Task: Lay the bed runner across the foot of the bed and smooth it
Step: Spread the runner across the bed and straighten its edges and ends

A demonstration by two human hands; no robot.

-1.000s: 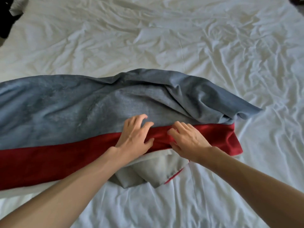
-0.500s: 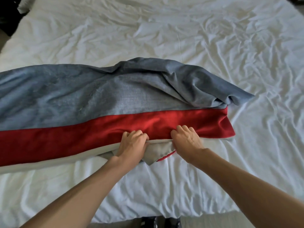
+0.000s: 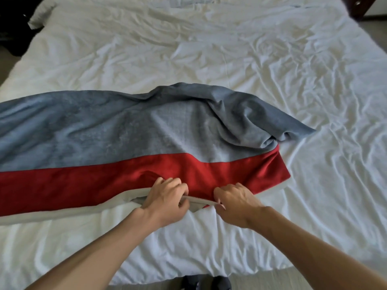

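The bed runner point(image 3: 117, 143), blue-grey with a red band and a pale lining edge, lies across the white bed point(image 3: 230, 59) from the left edge to past the middle. Its right end is bunched and folded over itself. My left hand point(image 3: 165, 197) grips the runner's near edge, fingers curled into the red band. My right hand point(image 3: 234, 199) pinches the same edge a little to the right. A folded-under flap of pale lining shows between the two hands.
The white sheet is heavily wrinkled all over. The bed's foot edge runs along the bottom, with dark shoes point(image 3: 207, 282) on the floor below it. Dark furniture stands at the top left point(image 3: 12, 24) and top right point(image 3: 360, 7) corners.
Both hands slid from on top of the red band back to the runner's near edge and took hold of it. The hanging lining flap has been tucked mostly under. The view pulled back.
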